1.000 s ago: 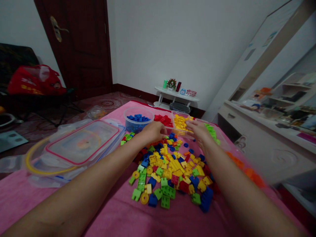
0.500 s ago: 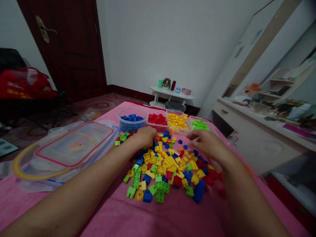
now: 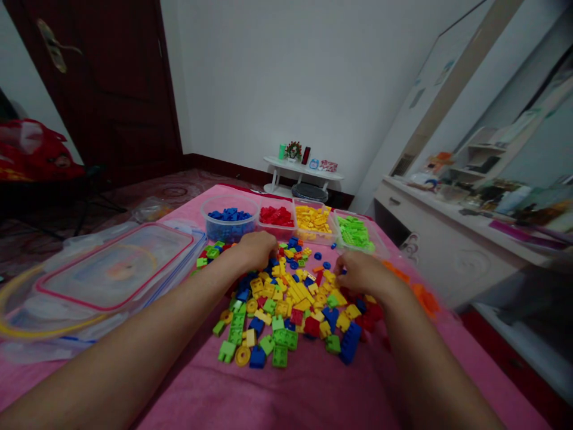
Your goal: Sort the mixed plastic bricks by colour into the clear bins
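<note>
Loose toy building bricks [image 3: 298, 292] in yellow, green, blue and red lie in a wide pile on the pink cloth [image 3: 286, 400]. My left hand [image 3: 257, 251] is closed at the pile's far left side, fingertips down among the bricks with a blue piece beside them. At the far right side, my right hand [image 3: 360, 273] has its fingers curled down onto the bricks, a blue piece showing at the fingertips. What either hand grips is hidden. Behind the pile stand a round tub of blue bricks [image 3: 230, 226] and a box of red bricks [image 3: 276, 218].
Further right are a box of yellow bricks [image 3: 313, 221] and a box of green bricks [image 3: 356, 232]. Orange bricks [image 3: 425, 298] lie beyond my right forearm. Clear lids [image 3: 120, 266] are stacked at left. A dresser [image 3: 465, 239] flanks the cloth's right side.
My right hand has come down from beside the green box onto the pile, its fingers curling in. My left hand stays at about the same spot in the pile. The view has shifted slightly.
</note>
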A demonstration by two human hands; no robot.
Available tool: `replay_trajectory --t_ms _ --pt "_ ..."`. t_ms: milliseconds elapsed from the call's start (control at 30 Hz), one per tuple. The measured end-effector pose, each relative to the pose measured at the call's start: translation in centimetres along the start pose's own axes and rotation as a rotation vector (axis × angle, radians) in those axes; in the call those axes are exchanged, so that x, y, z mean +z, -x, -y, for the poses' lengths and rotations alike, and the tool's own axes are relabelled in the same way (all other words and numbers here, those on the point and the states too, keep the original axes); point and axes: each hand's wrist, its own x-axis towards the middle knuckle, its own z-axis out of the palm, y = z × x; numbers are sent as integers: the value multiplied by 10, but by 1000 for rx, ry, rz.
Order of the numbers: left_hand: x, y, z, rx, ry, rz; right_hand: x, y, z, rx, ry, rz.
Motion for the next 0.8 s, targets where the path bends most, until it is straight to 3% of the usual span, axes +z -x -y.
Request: replay_trajectory --t_ms 100,167,267,333,433,533,667,800 --pt "3 -1 0 6 11 -6 0 -2 1 -131 -330 -50" --pt "5 -2 1 14 7 -4 -7 5 1 -171 -391 -100" --pt "8 -3 3 34 -10 -11 -20 31 -6 -131 -140 -160" --pt "9 -4 5 48 -8 -18 -22 55 -15 -43 90 -109" --pt "10 -5 4 50 3 -17 -6 91 -36 106 287 25" --pt "8 -3 1 37 13 -14 22 113 -56 141 256 53" --pt "6 -1 -2 37 9 -12 51 115 -57 96 99 70" --pt "5 0 -4 37 2 -17 59 100 -40 62 -58 24"
